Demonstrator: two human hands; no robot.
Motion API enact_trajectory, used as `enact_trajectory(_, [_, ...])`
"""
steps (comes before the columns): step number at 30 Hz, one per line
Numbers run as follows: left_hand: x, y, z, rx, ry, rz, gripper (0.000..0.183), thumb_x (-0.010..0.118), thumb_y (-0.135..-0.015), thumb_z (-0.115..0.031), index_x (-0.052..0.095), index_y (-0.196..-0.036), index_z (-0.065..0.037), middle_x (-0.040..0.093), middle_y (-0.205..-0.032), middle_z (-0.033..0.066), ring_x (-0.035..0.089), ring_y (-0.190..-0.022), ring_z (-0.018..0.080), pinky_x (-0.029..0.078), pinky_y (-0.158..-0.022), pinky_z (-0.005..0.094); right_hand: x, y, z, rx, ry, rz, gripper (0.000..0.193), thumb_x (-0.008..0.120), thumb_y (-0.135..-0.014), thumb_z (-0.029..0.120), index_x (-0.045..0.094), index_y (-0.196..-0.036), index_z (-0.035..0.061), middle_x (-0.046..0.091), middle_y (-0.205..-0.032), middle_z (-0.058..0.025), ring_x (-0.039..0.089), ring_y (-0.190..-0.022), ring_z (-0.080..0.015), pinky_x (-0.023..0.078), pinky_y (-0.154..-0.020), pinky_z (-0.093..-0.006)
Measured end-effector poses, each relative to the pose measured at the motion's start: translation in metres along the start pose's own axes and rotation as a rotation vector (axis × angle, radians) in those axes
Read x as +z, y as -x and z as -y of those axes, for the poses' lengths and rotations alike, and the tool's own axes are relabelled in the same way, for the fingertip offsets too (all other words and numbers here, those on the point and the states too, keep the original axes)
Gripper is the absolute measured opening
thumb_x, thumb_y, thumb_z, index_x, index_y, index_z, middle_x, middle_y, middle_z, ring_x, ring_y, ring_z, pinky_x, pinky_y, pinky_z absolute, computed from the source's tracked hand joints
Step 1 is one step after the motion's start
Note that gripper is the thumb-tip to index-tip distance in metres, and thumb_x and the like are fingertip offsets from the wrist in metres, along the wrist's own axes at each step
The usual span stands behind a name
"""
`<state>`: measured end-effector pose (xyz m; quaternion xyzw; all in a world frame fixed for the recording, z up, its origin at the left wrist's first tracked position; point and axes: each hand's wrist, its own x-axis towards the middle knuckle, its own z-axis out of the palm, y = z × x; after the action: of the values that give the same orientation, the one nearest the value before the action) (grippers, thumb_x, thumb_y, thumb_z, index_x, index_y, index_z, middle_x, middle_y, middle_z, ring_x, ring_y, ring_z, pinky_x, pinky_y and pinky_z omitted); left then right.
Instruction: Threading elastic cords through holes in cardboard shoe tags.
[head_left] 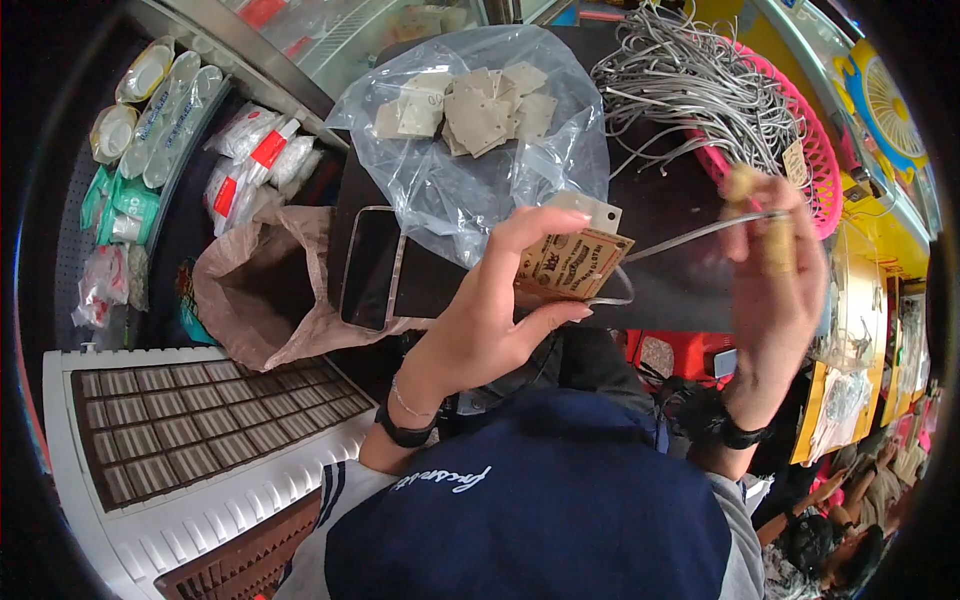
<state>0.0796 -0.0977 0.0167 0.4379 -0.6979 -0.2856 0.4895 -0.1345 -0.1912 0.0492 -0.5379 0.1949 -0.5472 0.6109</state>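
Note:
My left hand (480,325) pinches a small stack of cards between thumb and fingers: a brown printed card (570,265) in front and a pale card (598,212) with a punched hole behind it. A grey cord (690,238) loops at the cards' lower edge and runs taut to my right hand (775,290). That hand is closed on the cord and slightly blurred, with yellowish wraps on some fingers. Beyond my left hand, pale cards (480,115) with holes lie heaped on a clear plastic bag (450,205).
A pink basket (825,180) at the far right holds a tangle of grey cords (690,80). Left of the bag, a phone (370,268) lies on the dark table (665,290). An open brown sack (250,330) and a white air cooler (110,375) stand at the left.

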Motion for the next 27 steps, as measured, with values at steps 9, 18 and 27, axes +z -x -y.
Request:
enact_trajectory(9, [-0.009, 0.003, -0.007, -0.084, -0.03, 0.079, 0.069, 0.073, -0.074, 0.005, 0.035, -0.13, -0.004, 0.043, -0.13, 0.0113, 0.048, -0.119, 0.0229, 0.043, -0.098, 0.0335, -0.097, -0.026, 0.045, -0.371, -0.074, -0.093, 0.03, 0.046, -0.097, 0.008, 0.05, -0.12, -0.0109, 0.057, -0.119, -0.0204, 0.059, -0.102, -0.0231, 0.045, -0.094, -0.0322])
enact_trajectory(18, [-0.001, 0.003, -0.005, -0.207, 0.486, -0.228, 0.09, 0.069, -0.075, 0.01, 0.015, -0.144, -0.01, 0.042, -0.131, 0.012, 0.047, -0.12, 0.0234, 0.05, -0.092, 0.0338, -0.019, -0.005, 0.008, -0.159, 0.519, -0.106, 0.016, 0.06, -0.085, 0.004, 0.057, -0.101, 0.0005, 0.06, -0.109, -0.0145, 0.061, -0.097, -0.022, 0.048, -0.089, -0.0334])
enact_trajectory(27, [0.008, -0.009, -0.015, -0.184, 0.66, -0.317, 0.096, 0.073, -0.075, 0.004, 0.009, -0.146, -0.006, 0.047, -0.126, 0.0167, 0.061, -0.096, 0.0218, 0.056, -0.078, 0.0328, 0.032, 0.014, -0.028, 0.026, 0.693, 0.459, 0.019, 0.069, -0.076, 0.005, 0.063, -0.094, 0.0003, 0.055, -0.11, -0.0141, 0.059, -0.093, -0.0281, 0.048, -0.08, -0.0351])
